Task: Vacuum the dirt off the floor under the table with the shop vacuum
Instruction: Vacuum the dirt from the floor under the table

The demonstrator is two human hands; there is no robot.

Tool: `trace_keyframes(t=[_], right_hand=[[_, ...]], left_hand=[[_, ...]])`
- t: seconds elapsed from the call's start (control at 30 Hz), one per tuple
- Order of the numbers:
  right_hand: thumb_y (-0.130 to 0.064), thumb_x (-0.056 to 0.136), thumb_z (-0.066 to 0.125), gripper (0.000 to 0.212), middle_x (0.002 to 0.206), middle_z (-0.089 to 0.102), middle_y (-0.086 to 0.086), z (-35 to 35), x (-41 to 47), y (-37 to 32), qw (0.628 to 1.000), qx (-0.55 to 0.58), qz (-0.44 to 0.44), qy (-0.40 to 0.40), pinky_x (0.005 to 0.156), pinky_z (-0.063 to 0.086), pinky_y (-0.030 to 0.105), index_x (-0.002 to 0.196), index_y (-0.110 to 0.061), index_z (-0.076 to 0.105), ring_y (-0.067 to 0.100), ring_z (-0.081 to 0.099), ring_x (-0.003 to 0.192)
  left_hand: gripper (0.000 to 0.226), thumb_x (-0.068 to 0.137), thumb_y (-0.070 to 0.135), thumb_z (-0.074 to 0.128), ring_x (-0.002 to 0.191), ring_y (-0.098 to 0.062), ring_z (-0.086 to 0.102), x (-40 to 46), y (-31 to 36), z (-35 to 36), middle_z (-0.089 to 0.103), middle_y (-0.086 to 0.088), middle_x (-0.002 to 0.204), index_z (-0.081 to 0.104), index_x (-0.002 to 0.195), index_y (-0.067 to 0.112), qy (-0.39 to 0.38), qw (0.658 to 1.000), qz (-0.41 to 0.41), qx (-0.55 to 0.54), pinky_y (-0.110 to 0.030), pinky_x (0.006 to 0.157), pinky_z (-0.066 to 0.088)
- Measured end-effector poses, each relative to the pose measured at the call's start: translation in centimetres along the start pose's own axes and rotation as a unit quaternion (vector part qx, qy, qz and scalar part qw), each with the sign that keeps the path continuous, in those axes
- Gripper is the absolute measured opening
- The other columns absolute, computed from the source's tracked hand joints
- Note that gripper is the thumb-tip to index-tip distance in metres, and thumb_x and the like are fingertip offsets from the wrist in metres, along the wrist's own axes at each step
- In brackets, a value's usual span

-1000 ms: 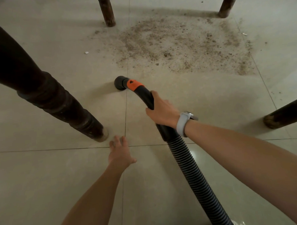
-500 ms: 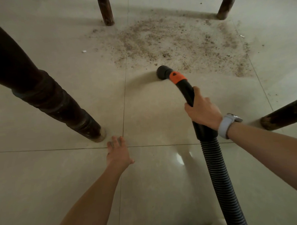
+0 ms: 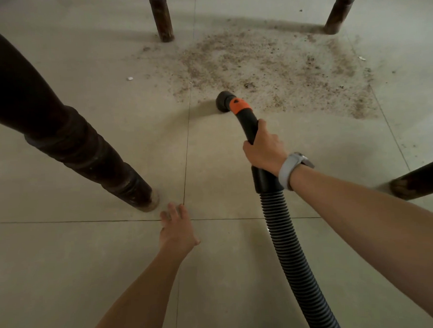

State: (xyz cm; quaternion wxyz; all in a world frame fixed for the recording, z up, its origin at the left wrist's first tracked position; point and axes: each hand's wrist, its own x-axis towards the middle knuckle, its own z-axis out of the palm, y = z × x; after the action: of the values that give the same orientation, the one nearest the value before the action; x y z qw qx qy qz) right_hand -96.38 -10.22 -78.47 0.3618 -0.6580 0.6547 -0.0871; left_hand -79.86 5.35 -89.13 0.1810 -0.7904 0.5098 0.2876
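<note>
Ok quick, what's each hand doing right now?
Left hand: open, fingers spread, flat on the floor, holding nothing.
Right hand: closed around the black vacuum hose handle.

1. The dirt patch [image 3: 268,67] lies on the floor [image 3: 90,256] at the far centre and right, between the two far table legs: far left leg [image 3: 161,17] and far right leg [image 3: 340,9].
2. The near left leg [image 3: 86,154] stands at the left; the near right leg [image 3: 419,179] at the right edge.
3. The nozzle [image 3: 224,101] sits at the dirt's near left edge.
4. The right hand [image 3: 264,149] holds the wand just nearer than the nozzle; the hose [image 3: 288,247] runs near from it.
5. The left hand [image 3: 176,230] rests on the floor just beside the near left leg's foot, left of the hose.
</note>
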Motion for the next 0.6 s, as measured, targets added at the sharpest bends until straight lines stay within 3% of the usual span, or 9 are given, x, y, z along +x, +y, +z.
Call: trace_keyframes(t=[0.1,0.23,0.33,0.47,0.6], right_hand=[[-0.019,0.093,0.049,0.04,0.079,0.052,0.002,0.1,1.0,-0.4,1.0,0.027,0.006,-0.013,0.058,0.052,0.037,0.129,-0.016,0.031,0.023,0.058,0.063],[-0.019,0.092,0.051,0.032,0.092,0.059,0.01,0.9,2.5,-1.6,0.991,0.118,0.015,-0.058,0.074,0.057,0.051,0.12,-0.017,0.036,0.033,0.067,0.079],[-0.018,0.091,0.052,0.029,0.093,0.057,0.01,1.2,3.4,-2.4,0.985,0.159,0.022,-0.063,0.079,0.055,0.053,0.116,-0.018,0.037,0.035,0.066,0.086],[-0.017,0.091,0.052,0.032,0.091,0.057,0.009,1.7,3.4,-3.2,0.989,0.133,0.002,-0.071,0.077,0.056,0.052,0.12,-0.016,0.037,0.033,0.066,0.083],[-0.018,0.092,0.051,0.042,0.084,0.057,0.005,2.2,1.9,-3.0,0.993,0.034,-0.065,-0.092,0.063,0.058,0.042,0.13,-0.016,0.032,0.028,0.066,0.068]], left_hand=[[0.102,0.084,0.037,0.067,0.144,-0.038,-0.003,0.0,0.1,0.0,-0.014,-0.017,0.156,-0.006,0.15,0.01,0.001,1.0,0.002,0.014,-0.042,0.11,0.031],[0.103,0.084,0.038,0.067,0.144,-0.039,-0.002,0.1,0.0,0.1,-0.014,-0.017,0.156,-0.007,0.15,0.01,0.0,1.0,0.001,0.024,-0.041,0.11,0.032],[0.103,0.084,0.04,0.067,0.144,-0.038,-0.002,0.2,-0.1,0.2,-0.013,-0.017,0.156,-0.006,0.15,0.01,0.001,1.0,0.0,0.026,-0.041,0.109,0.033],[0.102,0.084,0.04,0.066,0.144,-0.038,-0.002,0.2,0.0,0.0,-0.013,-0.017,0.156,-0.006,0.15,0.01,0.0,1.0,-0.002,0.031,-0.04,0.108,0.035],[0.102,0.083,0.041,0.067,0.144,-0.037,0.0,0.1,-0.1,0.0,-0.011,-0.015,0.157,-0.003,0.15,0.011,0.005,1.0,0.001,0.029,-0.04,0.107,0.036]])
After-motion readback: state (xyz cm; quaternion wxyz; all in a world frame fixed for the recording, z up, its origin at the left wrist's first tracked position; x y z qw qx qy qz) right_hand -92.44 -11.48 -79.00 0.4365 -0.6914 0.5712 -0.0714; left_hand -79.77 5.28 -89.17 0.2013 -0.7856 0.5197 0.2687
